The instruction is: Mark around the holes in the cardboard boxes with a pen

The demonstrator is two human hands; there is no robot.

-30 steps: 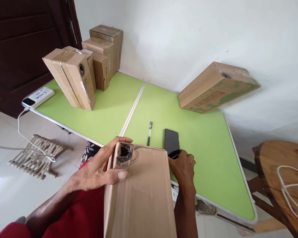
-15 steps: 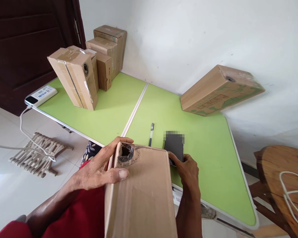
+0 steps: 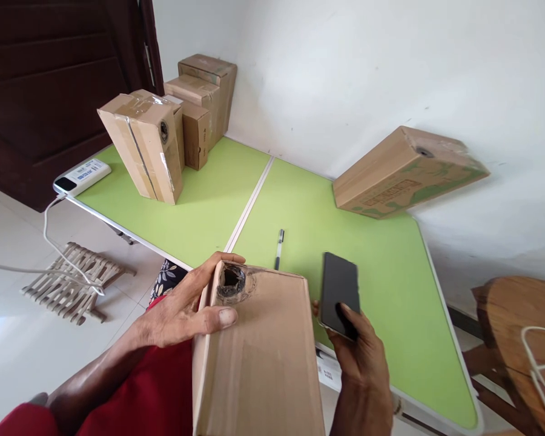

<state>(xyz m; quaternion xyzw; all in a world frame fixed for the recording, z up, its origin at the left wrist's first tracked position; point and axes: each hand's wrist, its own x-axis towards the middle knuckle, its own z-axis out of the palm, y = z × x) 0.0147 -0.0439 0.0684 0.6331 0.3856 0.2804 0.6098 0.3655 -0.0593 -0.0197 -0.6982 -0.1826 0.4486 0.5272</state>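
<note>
1. The left hand (image 3: 191, 312) gripped the near cardboard box (image 3: 263, 357) at its far left corner, thumb laid on the upper face and forefinger along the far edge, the two spread apart around a dark-rimmed hole (image 3: 231, 278); its other fingers were mostly hidden.
2. The right hand (image 3: 361, 345) pinched a black smartphone (image 3: 340, 290) by its lower end, thumb over the dark screen, with fingertips showing past the left edge.
3. The smartphone was over the green table (image 3: 200, 218), just right of the near cardboard box and apart from it.
4. A pen (image 3: 280, 249) lay on the tabletop beyond the near cardboard box, left of the smartphone.
5. At the back left stood a group of cartons (image 3: 200, 112), with a taped carton (image 3: 140, 151) foremost; a white power bank (image 3: 84, 178) lay near the left edge.
6. At the back right, a green-printed carton (image 3: 409, 178) stood near the wall (image 3: 345, 72).
</note>
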